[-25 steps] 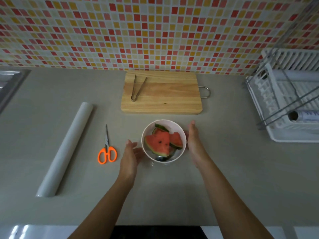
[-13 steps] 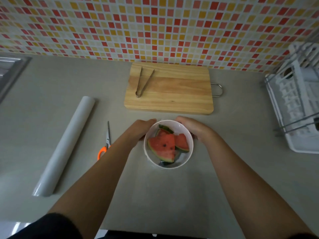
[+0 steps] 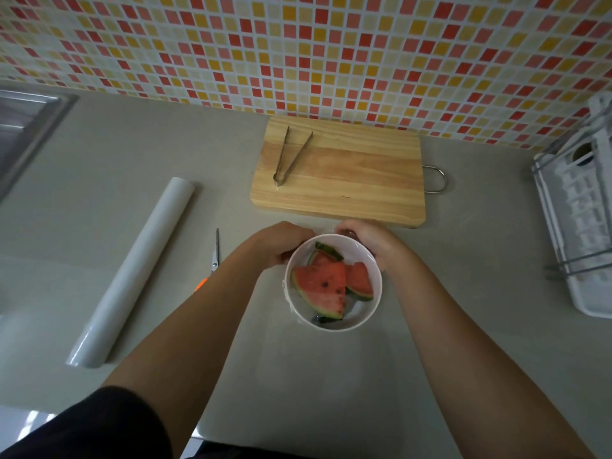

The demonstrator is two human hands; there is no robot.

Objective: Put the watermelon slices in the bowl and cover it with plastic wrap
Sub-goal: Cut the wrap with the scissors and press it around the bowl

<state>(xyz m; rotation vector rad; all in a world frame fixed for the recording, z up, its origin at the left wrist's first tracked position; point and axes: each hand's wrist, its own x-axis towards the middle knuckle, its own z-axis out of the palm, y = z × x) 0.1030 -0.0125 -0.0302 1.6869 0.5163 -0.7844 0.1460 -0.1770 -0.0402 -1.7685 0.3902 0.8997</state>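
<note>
A white bowl (image 3: pixel 335 327) stands on the grey counter in front of the cutting board. It holds several red watermelon slices (image 3: pixel 323 286) with green rind. My left hand (image 3: pixel 284 240) curls over the bowl's far left rim. On the far right rim my right hand (image 3: pixel 371 241) does the same, fingers bent down the outside wall. A faint clear film shows between the two hands at the far rim; whether it spans the whole bowl I cannot tell. The white roll of plastic wrap (image 3: pixel 132 273) lies on the counter to the left.
Scissors with orange handles (image 3: pixel 216 250) lie between the roll and my left forearm, partly hidden. A wooden cutting board (image 3: pixel 351 187) with metal tongs (image 3: pixel 289 157) sits behind the bowl. A white dish rack (image 3: pixel 576 220) stands at the right, a steel sink (image 3: pixel 20 127) at the far left.
Both hands moved from the bowl's near sides around to its far rim and curled over it. The view shifted closer and leftward; the bowl stayed in place.
</note>
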